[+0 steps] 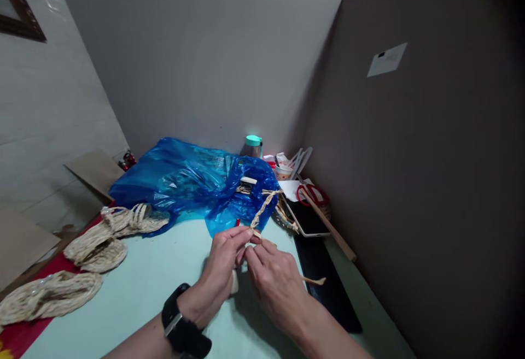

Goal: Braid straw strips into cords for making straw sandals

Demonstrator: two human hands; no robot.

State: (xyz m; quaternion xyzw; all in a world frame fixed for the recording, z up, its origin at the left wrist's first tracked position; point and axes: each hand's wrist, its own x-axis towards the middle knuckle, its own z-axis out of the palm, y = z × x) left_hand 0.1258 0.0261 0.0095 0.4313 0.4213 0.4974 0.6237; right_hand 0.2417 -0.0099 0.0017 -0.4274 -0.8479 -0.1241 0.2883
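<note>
My left hand (pixel 227 249), with a black watch (pixel 182 321) on its wrist, pinches the near end of a braided straw cord (pixel 261 216). From the fingers the cord slants up and away over the blue plastic bag. Close against it, my right hand (pixel 274 271) is closed on a straw strand of the same braid. One loose strand end (pixel 315 281) sticks out to the right from behind the right hand. The fingertips of both hands meet and partly hide the strands between them.
Woven straw slippers (pixel 96 249) lie at the left. A blue plastic bag (pixel 184 178) spreads across the back. At the right are a tablet (pixel 307 218), red-handled scissors (pixel 310 194), a wooden stick (pixel 332 230) and a paper cup (pixel 283 172). Behind stands a bottle (pixel 253 146).
</note>
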